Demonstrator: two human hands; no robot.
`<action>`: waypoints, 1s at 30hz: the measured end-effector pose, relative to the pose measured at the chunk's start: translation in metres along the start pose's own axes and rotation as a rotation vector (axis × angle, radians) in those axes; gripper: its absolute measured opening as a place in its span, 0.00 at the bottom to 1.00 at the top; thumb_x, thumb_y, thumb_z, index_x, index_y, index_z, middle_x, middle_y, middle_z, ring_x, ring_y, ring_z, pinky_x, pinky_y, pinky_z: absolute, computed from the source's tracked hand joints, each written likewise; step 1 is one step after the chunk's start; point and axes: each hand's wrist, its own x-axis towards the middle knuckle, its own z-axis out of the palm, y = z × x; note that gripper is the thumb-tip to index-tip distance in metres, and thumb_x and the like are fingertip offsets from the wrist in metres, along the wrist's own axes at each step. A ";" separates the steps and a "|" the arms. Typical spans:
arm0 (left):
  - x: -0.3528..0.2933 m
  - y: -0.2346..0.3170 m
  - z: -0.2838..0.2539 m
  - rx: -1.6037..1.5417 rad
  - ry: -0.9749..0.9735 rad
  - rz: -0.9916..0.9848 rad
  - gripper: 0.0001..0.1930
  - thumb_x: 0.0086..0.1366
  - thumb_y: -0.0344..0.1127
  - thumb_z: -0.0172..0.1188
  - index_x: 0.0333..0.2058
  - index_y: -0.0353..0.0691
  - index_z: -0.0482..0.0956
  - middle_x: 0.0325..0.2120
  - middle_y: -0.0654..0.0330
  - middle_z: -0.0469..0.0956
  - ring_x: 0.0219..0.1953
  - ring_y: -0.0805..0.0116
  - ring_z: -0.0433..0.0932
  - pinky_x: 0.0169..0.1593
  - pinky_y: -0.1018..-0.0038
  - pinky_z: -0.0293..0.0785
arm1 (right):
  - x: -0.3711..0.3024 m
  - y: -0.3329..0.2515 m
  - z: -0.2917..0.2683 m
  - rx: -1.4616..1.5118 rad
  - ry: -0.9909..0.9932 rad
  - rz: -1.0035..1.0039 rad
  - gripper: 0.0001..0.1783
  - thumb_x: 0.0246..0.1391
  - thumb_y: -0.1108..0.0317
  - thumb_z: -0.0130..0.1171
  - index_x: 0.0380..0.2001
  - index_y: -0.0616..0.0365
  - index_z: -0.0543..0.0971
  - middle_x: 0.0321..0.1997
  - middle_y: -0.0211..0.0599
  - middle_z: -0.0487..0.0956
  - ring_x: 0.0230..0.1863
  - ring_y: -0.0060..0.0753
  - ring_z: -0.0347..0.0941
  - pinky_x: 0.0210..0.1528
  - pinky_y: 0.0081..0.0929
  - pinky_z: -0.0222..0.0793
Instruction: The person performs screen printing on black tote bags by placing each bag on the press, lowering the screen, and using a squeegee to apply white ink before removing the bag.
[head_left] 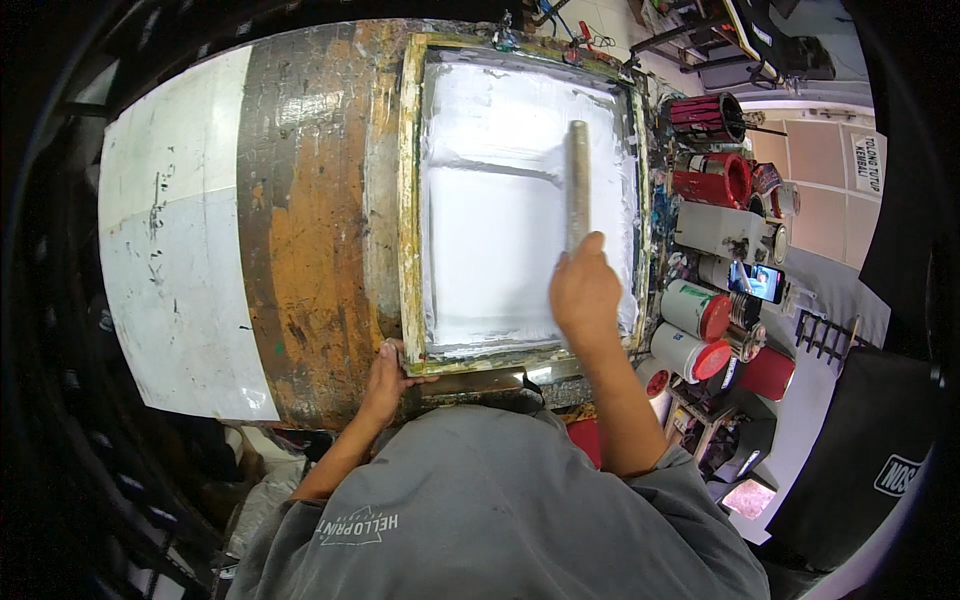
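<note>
A screen-printing frame [412, 220] with worn, paint-stained wooden edges lies on the work table in front of me. White ink [495, 250] covers its mesh, with a ridge running across the upper part. My right hand [587, 295] is closed around the near end of a long, narrow squeegee [578, 180], which stretches away from me over the right half of the mesh. How its blade meets the mesh cannot be made out. At the frame's near left corner, my left hand [384, 385] grips the edge, thumb on the side and fingers partly hidden under it.
Left of the frame the table [320, 230] is brown and scuffed, with a pale sheet [180, 240] at its far left. Along the right edge stand several ink tubs, among them a red tub [712, 180] and a white tub with a red lid [695, 310]. A lit phone [757, 281] sits among them.
</note>
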 end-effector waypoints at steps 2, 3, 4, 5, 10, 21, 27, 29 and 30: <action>0.001 -0.001 0.000 0.011 0.017 -0.019 0.33 0.78 0.64 0.28 0.54 0.36 0.65 0.54 0.46 0.75 0.54 0.54 0.80 0.56 0.51 0.82 | -0.005 -0.020 0.006 0.015 -0.029 -0.058 0.14 0.63 0.68 0.52 0.45 0.68 0.66 0.35 0.60 0.79 0.34 0.61 0.80 0.38 0.53 0.78; 0.001 -0.001 0.000 0.018 0.010 -0.011 0.33 0.79 0.64 0.28 0.54 0.37 0.65 0.54 0.46 0.74 0.55 0.54 0.80 0.56 0.50 0.82 | -0.006 -0.029 0.009 0.021 -0.041 -0.090 0.13 0.63 0.68 0.52 0.44 0.68 0.66 0.34 0.59 0.78 0.34 0.60 0.80 0.37 0.52 0.78; 0.001 0.001 0.001 0.027 0.001 -0.007 0.33 0.79 0.64 0.28 0.54 0.37 0.65 0.54 0.46 0.74 0.55 0.54 0.79 0.57 0.50 0.81 | -0.008 -0.038 0.011 0.026 -0.050 -0.121 0.13 0.63 0.68 0.52 0.43 0.68 0.66 0.34 0.59 0.78 0.34 0.60 0.80 0.37 0.52 0.78; 0.002 0.002 0.001 0.036 -0.008 -0.003 0.33 0.79 0.64 0.28 0.54 0.37 0.65 0.54 0.46 0.74 0.55 0.53 0.79 0.57 0.50 0.81 | -0.011 -0.047 0.013 0.030 -0.057 -0.151 0.12 0.63 0.68 0.52 0.42 0.67 0.66 0.35 0.59 0.79 0.34 0.60 0.80 0.37 0.52 0.78; 0.002 0.005 0.002 -0.036 0.002 -0.033 0.33 0.78 0.65 0.28 0.54 0.38 0.65 0.54 0.46 0.74 0.55 0.53 0.79 0.57 0.49 0.81 | -0.014 -0.065 0.012 0.143 -0.134 -0.227 0.11 0.64 0.68 0.52 0.42 0.65 0.66 0.34 0.58 0.79 0.33 0.59 0.81 0.38 0.53 0.78; 0.000 0.016 0.016 -0.038 0.058 -0.048 0.37 0.77 0.67 0.24 0.50 0.37 0.68 0.52 0.47 0.75 0.54 0.54 0.79 0.57 0.49 0.80 | 0.060 -0.001 -0.059 -0.043 -0.111 -0.431 0.15 0.62 0.64 0.59 0.48 0.56 0.69 0.36 0.50 0.82 0.40 0.60 0.80 0.43 0.54 0.74; -0.002 0.009 0.008 -0.025 0.044 -0.050 0.38 0.77 0.67 0.23 0.51 0.36 0.68 0.49 0.48 0.76 0.51 0.55 0.79 0.56 0.51 0.81 | 0.107 0.024 -0.061 -0.083 0.004 -0.691 0.20 0.51 0.71 0.65 0.48 0.53 0.75 0.39 0.41 0.82 0.43 0.51 0.76 0.47 0.48 0.71; -0.004 0.011 0.014 0.005 0.052 -0.016 0.38 0.77 0.68 0.23 0.51 0.36 0.68 0.47 0.48 0.76 0.49 0.55 0.80 0.55 0.52 0.81 | 0.126 0.034 -0.052 -0.051 0.078 -0.832 0.21 0.50 0.73 0.65 0.49 0.52 0.76 0.43 0.37 0.83 0.45 0.48 0.76 0.49 0.46 0.70; -0.005 0.013 0.015 0.007 0.052 -0.019 0.38 0.77 0.68 0.23 0.51 0.36 0.68 0.47 0.49 0.76 0.48 0.55 0.80 0.55 0.53 0.81 | 0.135 0.037 -0.048 -0.034 0.114 -0.904 0.21 0.50 0.74 0.65 0.49 0.52 0.76 0.45 0.35 0.83 0.45 0.46 0.75 0.49 0.46 0.70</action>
